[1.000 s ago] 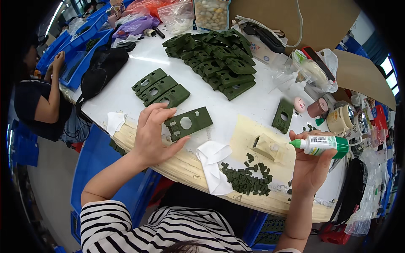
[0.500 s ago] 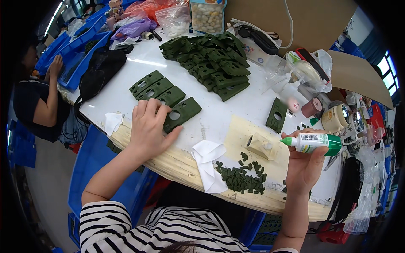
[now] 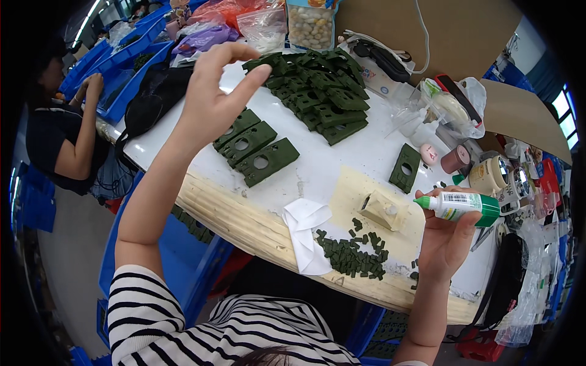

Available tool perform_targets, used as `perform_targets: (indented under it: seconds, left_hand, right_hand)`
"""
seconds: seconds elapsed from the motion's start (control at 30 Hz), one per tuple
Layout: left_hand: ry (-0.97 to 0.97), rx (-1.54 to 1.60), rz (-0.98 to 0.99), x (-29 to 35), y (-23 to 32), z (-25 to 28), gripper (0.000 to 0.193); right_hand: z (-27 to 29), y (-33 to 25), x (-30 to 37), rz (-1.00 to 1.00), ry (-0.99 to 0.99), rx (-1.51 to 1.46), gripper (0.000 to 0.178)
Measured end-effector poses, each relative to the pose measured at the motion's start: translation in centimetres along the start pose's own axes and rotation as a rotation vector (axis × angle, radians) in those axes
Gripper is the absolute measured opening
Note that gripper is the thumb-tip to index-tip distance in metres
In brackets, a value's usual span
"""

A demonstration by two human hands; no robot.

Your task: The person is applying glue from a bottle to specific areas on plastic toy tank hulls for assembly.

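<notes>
My left hand is raised over the far left of the table, thumb and fingers apart, holding nothing. Below it, several flat green plastic plates, each with a round hole, lie side by side. To its right is a heap of similar green plates. My right hand grips a white and green glue bottle, its green tip pointing left. One more green plate lies beyond the bottle. Many small green pieces are scattered near the front edge, beside a cream-coloured block.
A folded white cloth lies at the front edge. Jars, a pink cup-like container and plastic bags crowd the right side. A black bag lies at left. Another person sits by blue bins.
My left hand has let go of the nearest green plate and moved up and away toward the heap. My right hand still holds the glue bottle in about the same place.
</notes>
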State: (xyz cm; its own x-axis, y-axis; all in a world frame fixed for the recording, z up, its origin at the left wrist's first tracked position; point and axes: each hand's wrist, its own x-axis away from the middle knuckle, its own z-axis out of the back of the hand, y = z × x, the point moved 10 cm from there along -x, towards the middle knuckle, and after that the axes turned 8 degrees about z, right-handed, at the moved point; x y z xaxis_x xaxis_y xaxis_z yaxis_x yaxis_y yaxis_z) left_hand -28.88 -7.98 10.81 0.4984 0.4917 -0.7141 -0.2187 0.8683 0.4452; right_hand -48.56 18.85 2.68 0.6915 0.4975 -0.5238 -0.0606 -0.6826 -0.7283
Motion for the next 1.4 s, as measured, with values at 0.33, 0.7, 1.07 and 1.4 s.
perform_targets:
  seconds: [0.33,0.7,1.07,1.4]
  left_hand:
    - [-0.252,-0.306,0.141,-11.5,-3.3,-17.3,0.059]
    - [-0.538,-0.496,0.287,-11.4,-6.2,-23.4,0.05]
    - [-0.597,-0.359,0.046,-10.1,-3.6,-22.9,0.032]
    - [-0.704,-0.475,0.136,-9.1,-4.0,-24.4,0.034]
  right_hand:
    - [1.3,0.4,-0.4,0.03,0.046,0.023,0.04]
    - [3.1,-0.1,-0.5,0.037,0.108,0.04,0.038]
    - [2.6,0.1,-0.7,0.049,0.058,0.056,0.035]
    - [2.7,0.0,-0.8,0.056,0.063,0.061,0.033]
